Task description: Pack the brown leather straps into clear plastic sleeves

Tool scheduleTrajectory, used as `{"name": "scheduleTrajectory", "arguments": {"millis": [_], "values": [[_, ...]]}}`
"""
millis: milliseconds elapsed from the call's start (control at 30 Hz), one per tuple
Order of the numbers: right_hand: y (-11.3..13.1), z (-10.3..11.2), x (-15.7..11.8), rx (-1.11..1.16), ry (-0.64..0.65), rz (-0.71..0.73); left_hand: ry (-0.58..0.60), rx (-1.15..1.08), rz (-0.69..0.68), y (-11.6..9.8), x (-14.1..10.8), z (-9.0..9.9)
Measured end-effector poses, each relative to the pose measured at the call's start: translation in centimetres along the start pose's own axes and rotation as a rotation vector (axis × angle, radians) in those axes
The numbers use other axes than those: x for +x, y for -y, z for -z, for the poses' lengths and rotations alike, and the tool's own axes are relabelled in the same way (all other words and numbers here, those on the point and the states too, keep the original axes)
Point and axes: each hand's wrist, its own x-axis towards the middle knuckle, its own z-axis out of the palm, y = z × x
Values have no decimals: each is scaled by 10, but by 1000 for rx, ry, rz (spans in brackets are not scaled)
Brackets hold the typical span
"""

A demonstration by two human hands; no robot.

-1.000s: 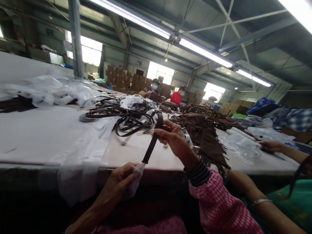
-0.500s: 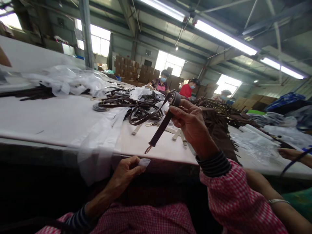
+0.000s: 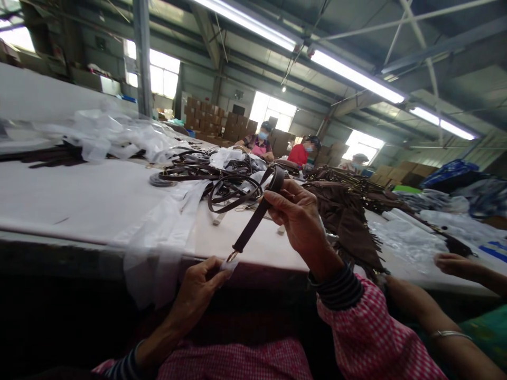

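Note:
My right hand (image 3: 295, 224) is closed on a dark brown strap (image 3: 253, 227), held looped and slanting down to the left above the table edge. A metal clasp (image 3: 232, 256) ends the strap. Pinched in my left hand (image 3: 202, 287) is a small translucent plastic piece (image 3: 228, 266), which meets the clasp; whether it encloses the clasp I cannot tell. Behind the strap lies a heap of dark straps (image 3: 233, 182) mixed with white wrapping. Short pale strips (image 3: 219, 218) rest on the table near it.
The white table (image 3: 99, 200) runs across, with translucent wrapping (image 3: 154, 248) hanging over its edge. Brown fringed pieces (image 3: 348, 221) and clear plastic bags (image 3: 407, 237) lie to the right. A co-worker's arm (image 3: 428, 311) reaches in close on my right. Other people sit beyond.
My right hand has lowered the strap a little down and left. The clasp now meets the plastic piece in my left hand; before, they were apart. The co-worker's hands have shifted left.

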Motion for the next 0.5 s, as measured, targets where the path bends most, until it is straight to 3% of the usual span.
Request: {"name": "scheduleTrajectory", "arguments": {"millis": [133,333,500], "values": [[-2,-1,-4,-11,-15,-23,6,-40,4,-6,-2,2],[-12,7,-6,59,9,-44,321,-296,95,-27,2,22],[-16,14,-5,166,42,-87,450,-304,192,-51,3,36]]}}
